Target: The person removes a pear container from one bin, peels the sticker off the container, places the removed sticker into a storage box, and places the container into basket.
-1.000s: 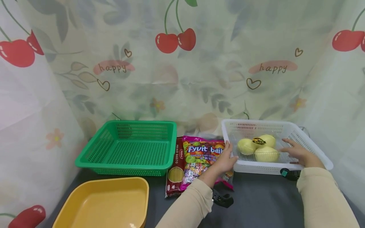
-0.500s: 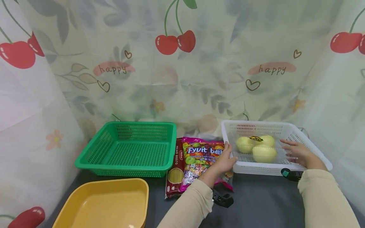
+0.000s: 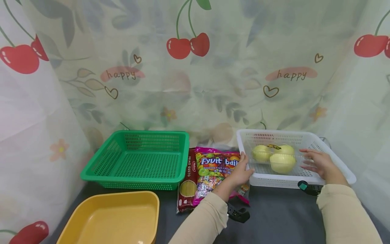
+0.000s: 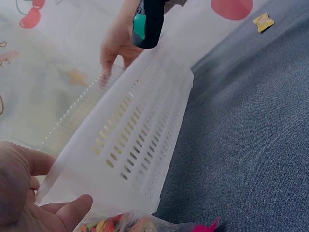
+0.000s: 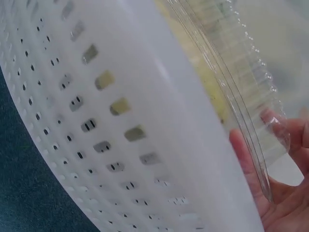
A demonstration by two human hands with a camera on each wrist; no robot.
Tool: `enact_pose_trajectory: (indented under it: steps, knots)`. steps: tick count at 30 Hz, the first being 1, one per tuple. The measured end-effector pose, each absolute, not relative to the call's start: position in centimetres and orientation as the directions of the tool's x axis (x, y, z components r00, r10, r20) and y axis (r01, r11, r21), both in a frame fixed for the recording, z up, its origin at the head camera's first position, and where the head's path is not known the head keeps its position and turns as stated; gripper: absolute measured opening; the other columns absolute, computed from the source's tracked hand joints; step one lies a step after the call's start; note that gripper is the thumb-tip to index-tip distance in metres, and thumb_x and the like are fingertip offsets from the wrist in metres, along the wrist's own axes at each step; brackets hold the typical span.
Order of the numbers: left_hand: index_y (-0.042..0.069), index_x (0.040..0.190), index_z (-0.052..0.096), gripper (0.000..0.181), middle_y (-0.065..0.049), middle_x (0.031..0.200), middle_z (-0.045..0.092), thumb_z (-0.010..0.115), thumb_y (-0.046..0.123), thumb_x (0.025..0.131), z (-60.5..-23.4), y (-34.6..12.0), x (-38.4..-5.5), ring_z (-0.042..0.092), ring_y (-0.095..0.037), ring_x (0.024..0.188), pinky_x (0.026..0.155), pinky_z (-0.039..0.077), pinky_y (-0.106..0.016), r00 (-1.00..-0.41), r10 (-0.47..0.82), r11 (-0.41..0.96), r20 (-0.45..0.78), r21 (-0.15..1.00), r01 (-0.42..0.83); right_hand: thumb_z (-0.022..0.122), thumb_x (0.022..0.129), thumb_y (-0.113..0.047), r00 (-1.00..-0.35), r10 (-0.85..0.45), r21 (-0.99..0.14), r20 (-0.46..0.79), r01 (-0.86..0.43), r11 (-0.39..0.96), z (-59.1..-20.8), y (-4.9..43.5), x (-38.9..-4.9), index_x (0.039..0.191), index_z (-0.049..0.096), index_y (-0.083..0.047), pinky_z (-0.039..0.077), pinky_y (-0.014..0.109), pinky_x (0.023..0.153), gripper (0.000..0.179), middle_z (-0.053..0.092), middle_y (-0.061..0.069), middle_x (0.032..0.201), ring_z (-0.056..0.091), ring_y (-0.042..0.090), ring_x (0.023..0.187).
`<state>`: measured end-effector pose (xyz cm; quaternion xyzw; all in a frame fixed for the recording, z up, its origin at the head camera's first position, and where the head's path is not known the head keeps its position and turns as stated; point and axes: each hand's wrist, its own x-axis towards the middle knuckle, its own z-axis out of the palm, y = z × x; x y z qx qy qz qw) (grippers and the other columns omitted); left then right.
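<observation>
Inside the white perforated basket [image 3: 304, 181] is a clear plastic box [image 3: 300, 156] with three round pale yellow fruits [image 3: 282, 163] and a small dark and yellow label. My right hand [image 3: 324, 166] pinches the box's right end; in the right wrist view its fingers [image 5: 289, 130] lie on both sides of the clear edge. In that view the box [image 5: 231, 82] rises above the basket rim. With my left hand [image 3: 240, 173] I hold the basket's left front corner, thumb outside and fingers at the rim, as the left wrist view shows [image 4: 29, 188].
A pink candy bag [image 3: 213, 173] lies over a dark red pasta pack [image 3: 186, 189], left of the white basket. Farther left stand a green basket [image 3: 140, 181] and a yellow tub [image 3: 112, 217]. A small yellow wrapped piece [image 4: 263, 22] lies on the dark tabletop [image 4: 241, 135]. Curtains surround the table.
The box of fruit has tilted, its label now seen more edge-on, and the fruits have shifted slightly. My right hand has turned a little with it. My left hand stays at the basket corner.
</observation>
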<state>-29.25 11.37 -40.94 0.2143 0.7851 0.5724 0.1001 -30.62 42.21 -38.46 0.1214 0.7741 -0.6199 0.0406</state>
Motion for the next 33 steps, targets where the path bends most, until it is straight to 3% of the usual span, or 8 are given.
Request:
enact_pose_trajectory:
  steps: [3, 5, 12, 18, 24, 29, 33]
  knots:
    - [-0.006, 0.144, 0.019, 0.063, -0.014, 0.157, 0.001, 0.051, 0.006, 0.091, -41.0, 11.4, -29.3, 0.008, -0.031, 0.144, 0.117, 0.012, -0.041, -0.887, 0.451, 0.259, 0.098, 0.937, 0.235, 0.04, 0.097, -0.021, -0.958, 0.196, -0.957, -0.209, 0.241, 0.161, -38.7, 41.9, -30.8, 0.083, 0.061, -0.037, 0.057, 0.03, 0.078, 0.029, 0.008, 0.027, 0.151, 0.036, 0.041, 0.124]
    - [-0.007, 0.144, 0.019, 0.063, -0.016, 0.157, 0.001, 0.051, 0.005, 0.091, -40.9, 11.4, -29.4, 0.009, -0.031, 0.143, 0.118, 0.012, -0.041, -0.886, 0.451, 0.264, 0.109, 0.932, 0.249, 0.041, 0.096, -0.019, -0.951, 0.228, -0.961, -0.207, 0.242, 0.136, -38.7, 41.6, -30.9, 0.079, 0.061, -0.036, 0.057, 0.03, 0.076, 0.03, 0.009, 0.027, 0.151, 0.027, 0.044, 0.131]
    - [-0.008, 0.143, 0.019, 0.063, -0.017, 0.156, 0.001, 0.051, 0.005, 0.09, -40.9, 11.4, -29.4, 0.009, -0.032, 0.143, 0.118, 0.012, -0.04, -0.886, 0.45, 0.272, 0.114, 0.927, 0.258, 0.042, 0.095, -0.019, -0.938, 0.278, -0.965, -0.206, 0.242, 0.101, -38.5, 40.8, -30.8, 0.072, 0.06, -0.036, 0.058, 0.028, 0.071, 0.033, 0.014, 0.026, 0.149, 0.026, 0.045, 0.132]
    - [-0.007, 0.144, 0.018, 0.062, -0.016, 0.157, -0.001, 0.049, 0.006, 0.092, -41.0, 11.2, -29.3, 0.006, -0.031, 0.144, 0.118, 0.011, -0.041, -0.877, 0.468, 0.247, 0.104, 0.938, 0.243, 0.038, 0.096, -0.02, -0.913, 0.351, -0.951, -0.21, 0.273, 0.143, -38.4, 40.0, -30.5, 0.103, 0.058, -0.018, 0.058, 0.03, 0.074, 0.022, 0.011, 0.023, 0.154, 0.026, 0.045, 0.135]
    - [-0.005, 0.145, 0.018, 0.063, -0.015, 0.157, -0.002, 0.05, 0.007, 0.092, -41.0, 11.2, -29.3, 0.006, -0.03, 0.144, 0.118, 0.012, -0.04, -0.876, 0.472, 0.245, 0.094, 0.941, 0.233, 0.036, 0.094, -0.016, -0.896, 0.394, -0.95, -0.204, 0.278, 0.14, -38.4, 39.6, -30.6, 0.109, 0.056, -0.012, 0.058, 0.029, 0.072, 0.025, 0.016, 0.023, 0.153, 0.033, 0.042, 0.13]
    - [-0.006, 0.144, 0.018, 0.062, -0.014, 0.157, -0.002, 0.05, 0.007, 0.092, -41.0, 11.2, -29.3, 0.006, -0.03, 0.144, 0.118, 0.012, -0.041, -0.876, 0.473, 0.243, 0.092, 0.942, 0.23, 0.035, 0.094, -0.016, -0.883, 0.426, -0.951, -0.196, 0.277, 0.138, -38.5, 39.1, -30.7, 0.129, 0.048, -0.007, 0.058, 0.027, 0.068, 0.038, 0.018, 0.022, 0.153, 0.034, 0.04, 0.13]
    - [-0.007, 0.144, 0.019, 0.062, -0.014, 0.157, -0.001, 0.05, 0.006, 0.092, -41.0, 11.3, -29.3, 0.006, -0.03, 0.144, 0.118, 0.012, -0.041, -0.877, 0.471, 0.245, 0.095, 0.941, 0.233, 0.037, 0.094, -0.016, -0.87, 0.458, -0.949, -0.184, 0.279, 0.149, -38.4, 38.9, -30.7, 0.141, 0.037, -0.002, 0.058, 0.028, 0.068, 0.049, 0.026, 0.021, 0.148, 0.044, 0.036, 0.12]
